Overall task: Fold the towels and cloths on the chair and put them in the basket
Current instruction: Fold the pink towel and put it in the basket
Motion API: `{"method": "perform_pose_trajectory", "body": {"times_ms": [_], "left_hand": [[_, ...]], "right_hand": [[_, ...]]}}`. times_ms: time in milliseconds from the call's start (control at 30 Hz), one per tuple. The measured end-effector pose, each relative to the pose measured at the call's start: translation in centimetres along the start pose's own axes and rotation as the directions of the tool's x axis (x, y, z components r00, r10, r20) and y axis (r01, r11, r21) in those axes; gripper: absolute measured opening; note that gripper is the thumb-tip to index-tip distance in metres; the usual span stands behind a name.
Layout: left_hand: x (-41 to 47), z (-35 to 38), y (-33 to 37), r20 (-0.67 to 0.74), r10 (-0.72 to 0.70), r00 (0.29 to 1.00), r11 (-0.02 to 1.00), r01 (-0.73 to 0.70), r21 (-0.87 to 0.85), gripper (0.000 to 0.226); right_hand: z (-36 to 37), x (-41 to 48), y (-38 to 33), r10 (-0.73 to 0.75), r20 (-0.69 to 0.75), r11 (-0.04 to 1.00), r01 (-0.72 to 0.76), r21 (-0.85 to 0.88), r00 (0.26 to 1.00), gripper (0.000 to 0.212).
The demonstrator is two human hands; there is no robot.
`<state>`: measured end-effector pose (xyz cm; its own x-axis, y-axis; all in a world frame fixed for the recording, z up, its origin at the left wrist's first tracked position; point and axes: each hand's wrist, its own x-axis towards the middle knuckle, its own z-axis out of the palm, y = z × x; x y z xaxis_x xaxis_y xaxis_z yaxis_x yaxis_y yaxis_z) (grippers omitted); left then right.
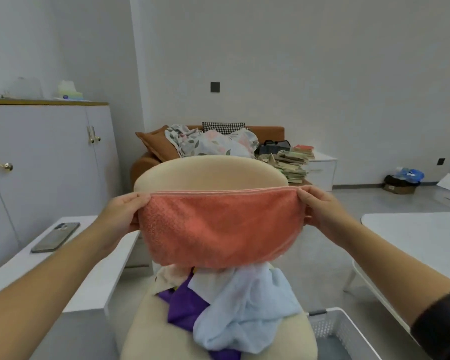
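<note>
I hold a coral-orange towel (218,227) stretched out in the air in front of the cream chair's backrest (211,172). My left hand (124,213) pinches its upper left corner and my right hand (320,209) pinches its upper right corner. The towel hangs doubled over, its lower edge sagging in a curve. Below it on the chair seat lies a heap of cloths: a light blue towel (247,310), a purple cloth (185,305), a white one (208,281) and a cream one (169,276). The white perforated basket (335,331) stands on the floor right of the chair.
A white side table (94,268) with a phone (56,237) stands at the left, beside white cabinets (44,157). A white table (421,235) is at the right. Behind the chair is an orange sofa (270,131) with bedding and a stack of books (294,162).
</note>
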<state>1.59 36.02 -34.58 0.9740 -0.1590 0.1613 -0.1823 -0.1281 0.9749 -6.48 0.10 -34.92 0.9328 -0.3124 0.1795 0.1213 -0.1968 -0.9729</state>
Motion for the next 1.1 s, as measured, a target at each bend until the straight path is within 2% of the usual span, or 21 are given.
{"method": "perform_pose_trajectory", "body": {"times_ms": [167,300,500,600,733,933,1100], "left_hand": [[-3.0,1.5,-6.3,-0.058,-0.165,0.985,0.986,0.166,0.02,0.025],[-3.7,3.3,-10.3,-0.113,-0.211,0.971,0.976,0.216,0.03,0.023],[-1.5,5.6,-13.7,-0.259,-0.144,0.955,0.988,0.151,0.006,0.026],[0.5,6.7,-15.0,-0.336,-0.064,0.94,0.993,0.094,0.073,0.026],[3.6,7.4,-16.6,-0.395,0.005,0.918,0.986,0.062,0.157,0.023],[6.3,8.4,-20.7,-0.413,-0.045,0.91,0.958,0.156,0.239,0.023],[7.3,7.9,-22.3,-0.315,-0.136,0.939,0.912,0.243,0.33,0.025]], "right_hand": [[1.0,-2.5,5.7,0.111,-0.045,0.991,-0.114,-0.071,0.993,0.021],[2.3,-2.9,9.8,0.208,-0.038,0.972,-0.211,-0.105,0.977,0.023],[4.3,-0.6,13.8,0.213,-0.152,0.976,-0.218,-0.015,0.965,0.021],[5.1,1.3,14.9,0.19,-0.205,0.982,-0.187,0.035,0.96,0.021],[5.6,4.6,16.0,0.166,-0.233,0.986,-0.17,0.004,0.958,0.023],[6.9,7.5,20.5,0.18,-0.241,0.965,-0.218,-0.142,0.954,0.018],[7.1,8.2,22.7,0.266,-0.182,0.918,-0.306,-0.251,0.947,0.02]]}}
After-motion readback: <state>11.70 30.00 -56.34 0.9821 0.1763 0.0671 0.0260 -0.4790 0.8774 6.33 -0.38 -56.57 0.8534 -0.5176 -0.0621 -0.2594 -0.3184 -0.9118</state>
